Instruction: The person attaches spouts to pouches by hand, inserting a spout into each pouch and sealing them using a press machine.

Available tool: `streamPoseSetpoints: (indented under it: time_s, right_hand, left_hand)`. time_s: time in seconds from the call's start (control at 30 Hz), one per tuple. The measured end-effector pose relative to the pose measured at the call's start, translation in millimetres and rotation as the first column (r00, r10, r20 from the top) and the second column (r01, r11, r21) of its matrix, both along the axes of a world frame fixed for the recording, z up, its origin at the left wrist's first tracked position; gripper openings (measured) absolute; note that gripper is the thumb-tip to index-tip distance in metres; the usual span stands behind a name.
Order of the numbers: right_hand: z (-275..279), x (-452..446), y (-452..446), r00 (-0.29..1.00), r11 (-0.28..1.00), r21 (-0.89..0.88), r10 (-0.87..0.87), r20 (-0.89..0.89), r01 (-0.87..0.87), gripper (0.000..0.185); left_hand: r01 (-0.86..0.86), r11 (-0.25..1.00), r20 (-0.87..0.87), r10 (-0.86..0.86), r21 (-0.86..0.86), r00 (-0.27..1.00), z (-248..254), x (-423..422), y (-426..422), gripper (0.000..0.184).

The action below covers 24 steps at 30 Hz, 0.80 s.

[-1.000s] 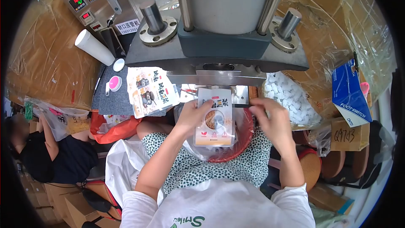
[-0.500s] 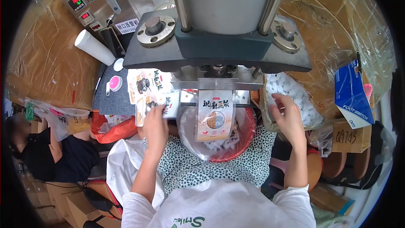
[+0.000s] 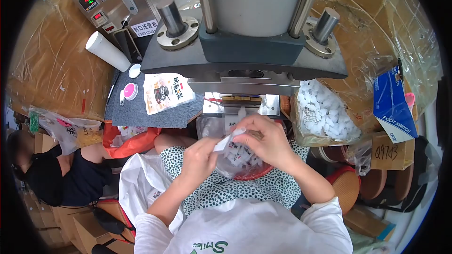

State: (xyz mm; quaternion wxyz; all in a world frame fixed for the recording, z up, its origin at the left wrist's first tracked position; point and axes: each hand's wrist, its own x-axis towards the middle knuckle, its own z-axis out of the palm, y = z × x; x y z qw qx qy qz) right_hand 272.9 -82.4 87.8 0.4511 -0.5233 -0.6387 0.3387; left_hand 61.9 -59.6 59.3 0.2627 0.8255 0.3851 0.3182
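Note:
My left hand (image 3: pixel 200 157) is closed on a small white pouch (image 3: pixel 222 145), held edge-on above the basket. My right hand (image 3: pixel 268 138) pinches a small white plastic spout (image 3: pixel 239 132) at the pouch's upper end; its fingertips partly hide the join, so whether the spout is inside the pouch cannot be seen. Just beyond my fingers, the metal jaws (image 3: pixel 241 101) of a press stand above a red basket (image 3: pixel 254 175) with a clear liner. Several printed pouches (image 3: pixel 242 156) lie in the basket. A blurred white piece (image 3: pixel 242 113) shows below the jaws.
Printed pouches (image 3: pixel 167 94) lie on a grey mat (image 3: pixel 165 121) at the left, near a pink-topped pot (image 3: pixel 129 91) and a white cup (image 3: pixel 107 51). At the right stand a box of white spouts (image 3: pixel 325 113) and a blue carton (image 3: pixel 394 103). A person (image 3: pixel 66 169) sits far left.
My left hand has brought a pouch from the mat to the middle. My right hand has come from the spout box. The printed pouch has left the jaws; the press's steel posts stand higher.

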Motion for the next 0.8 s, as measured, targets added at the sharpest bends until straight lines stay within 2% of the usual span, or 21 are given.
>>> streamPoseSetpoints:
  time_s: [0.03, 0.07, 0.1, 0.2, 0.23, 0.27, 0.3, 0.37, 0.43, 0.5, 0.53, 0.57, 0.6, 0.63, 0.67, 0.7, 0.77, 0.8]
  right_hand:
    - [-1.8, 2.0, -0.7, 0.995, 0.993, -0.118, -0.005, -0.098, -0.007, 0.024]
    - [-1.0, 4.5, -1.5, 0.993, 0.993, -0.101, -0.076, -0.09, 0.066, 0.025]
    - [0.2, 7.5, -2.3, 0.986, 0.987, -0.083, -0.145, -0.085, 0.138, 0.026]
    - [1.6, 21.2, -6.2, 0.962, 0.962, 0.013, -0.273, -0.017, 0.273, 0.031]
    - [1.5, 28.7, -8.9, 0.952, 0.951, 0.052, -0.306, 0.013, 0.304, 0.033]
    - [-0.6, 39.0, -13.3, 0.948, 0.961, 0.069, -0.275, 0.162, 0.267, 0.034]
    - [1.2, 46.5, -18.0, 0.933, 0.963, 0.097, -0.269, 0.241, 0.252, 0.034]
    - [7.3, 59.4, -26.1, 0.883, 0.966, 0.149, -0.256, 0.393, 0.214, 0.034]
    - [3.7, 74.5, -23.0, 0.715, 0.892, 0.259, -0.452, 0.533, 0.371, 0.027]
    - [-1.9, 89.5, -15.1, 0.466, 0.805, 0.359, -0.573, 0.674, 0.472, 0.025]
    - [-10.3, 94.2, -15.8, 0.498, 0.824, 0.274, -0.528, 0.688, 0.496, 0.024]
    - [-20.0, 98.7, -14.7, 0.53, 0.836, 0.192, -0.486, 0.695, 0.515, 0.024]
    - [-24.3, 102.1, -13.4, 0.562, 0.844, 0.108, -0.44, 0.7, 0.526, 0.023]
    - [-23.6, 103.8, -13.4, 0.587, 0.851, 0.066, -0.414, 0.696, 0.521, 0.023]
    - [-22.1, 105.0, -14.0, 0.612, 0.855, 0.021, -0.388, 0.689, 0.518, 0.024]
    - [-19.3, 106.1, -12.7, 0.635, 0.857, -0.016, -0.369, 0.678, 0.514, 0.025]
    - [-11.9, 102.1, -11.8, 0.631, 0.837, 0.055, -0.451, 0.631, 0.544, 0.024]
    - [-11.4, 99.9, -12.4, 0.628, 0.823, 0.084, -0.49, 0.605, 0.562, 0.023]
  left_hand:
    - [0.027, 0.997, 0.014, -0.026, -0.073, 1.0, -3.4, 3.8, -0.7, 0.014]
    - [0.035, 0.988, -0.023, -0.039, -0.153, 0.999, -4.8, 9.3, 1.2, 0.016]
    - [0.026, 0.954, 0.014, -0.023, -0.299, 1.0, -7.5, 15.7, 5.2, 0.016]
    - [0.009, 0.724, 0.091, 0.074, -0.69, 0.993, -33.7, 32.4, 31.2, 0.022]
    - [0.069, 0.645, 0.214, 0.15, -0.761, 0.965, -36.4, 38.9, 38.9, 0.023]
    - [0.143, 0.562, 0.323, 0.236, -0.815, 0.917, -37.7, 46.9, 45.3, 0.025]
    - [0.228, 0.478, 0.414, 0.329, -0.848, 0.849, -36.5, 54.7, 51.2, 0.026]
    - [0.278, 0.432, 0.451, 0.377, -0.858, 0.809, -27.4, 61.8, 56.1, 0.03]
    - [0.293, 0.404, 0.45, 0.38, -0.867, 0.808, -31.3, 62.7, 57.7, 0.029]
    - [0.139, 0.568, 0.328, 0.246, -0.811, 0.912, -45.2, 54.9, 61.2, 0.027]
    - [0.073, 0.651, 0.252, 0.185, -0.756, 0.95, -39.9, 49.3, 65.0, 0.026]
    - [-0.158, 0.838, -0.019, 0.174, -0.523, 0.984, -28.3, 35.1, 73.8, 0.027]
    - [-0.198, 0.894, 0.111, 0.262, -0.402, 0.959, -45.0, 17.1, 92.6, 0.036]
    - [-0.325, 0.94, 0.036, 0.331, -0.107, 0.943, -42.6, 0.7, 107.2, 0.047]
    - [-0.387, 0.839, -0.204, 0.485, 0.383, 0.85, -58.9, -12.8, 112.9, 0.058]
    - [-0.328, 0.844, -0.298, 0.472, 0.424, 0.829, -68.1, -14.2, 107.0, 0.061]
    - [-0.2, 0.848, -0.474, 0.453, 0.492, 0.755, -83.3, -21.8, 79.0, 0.067]
    - [-0.163, 0.884, -0.513, 0.394, 0.438, 0.762, -83.9, -23.1, 68.7, 0.074]
